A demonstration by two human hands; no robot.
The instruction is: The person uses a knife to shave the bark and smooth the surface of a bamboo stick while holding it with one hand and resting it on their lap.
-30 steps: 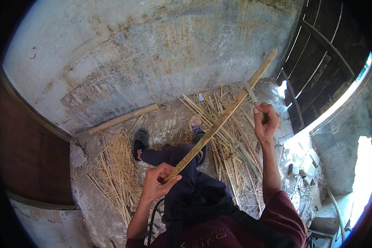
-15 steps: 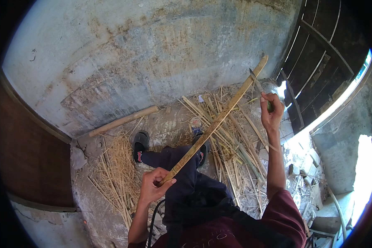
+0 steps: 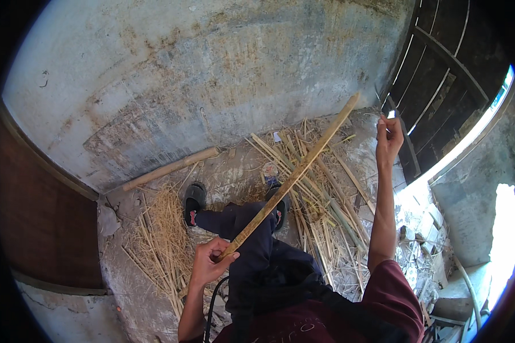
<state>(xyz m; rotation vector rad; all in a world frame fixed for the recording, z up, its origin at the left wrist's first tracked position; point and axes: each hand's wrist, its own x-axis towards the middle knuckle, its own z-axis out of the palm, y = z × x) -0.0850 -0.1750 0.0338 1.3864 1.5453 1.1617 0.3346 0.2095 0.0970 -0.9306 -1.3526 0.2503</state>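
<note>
A long bamboo strip [image 3: 292,178] slants from my lap up toward the wall, its far end cut to a point. My left hand [image 3: 210,264] is closed around the near end, by my thigh. Off to the right of the pointed end, my right hand [image 3: 388,140] is closed on a knife. Its thin dark blade [image 3: 379,100] points up and stands apart from the strip. The fingers hide the knife's handle.
Bamboo strips [image 3: 349,220] lie in a heap right of my feet. Shavings [image 3: 169,220] are piled on the left. A bamboo pole [image 3: 171,168] lies along the stained wall [image 3: 212,74]. Dark wooden boards [image 3: 440,97] stand at the right, with rubble [image 3: 432,246] below; a brown door [image 3: 46,217] is left.
The knife has come off the strip as my right hand moved right. The strip's far end has dropped slightly and now looks more pointed. My left hand keeps its hold.
</note>
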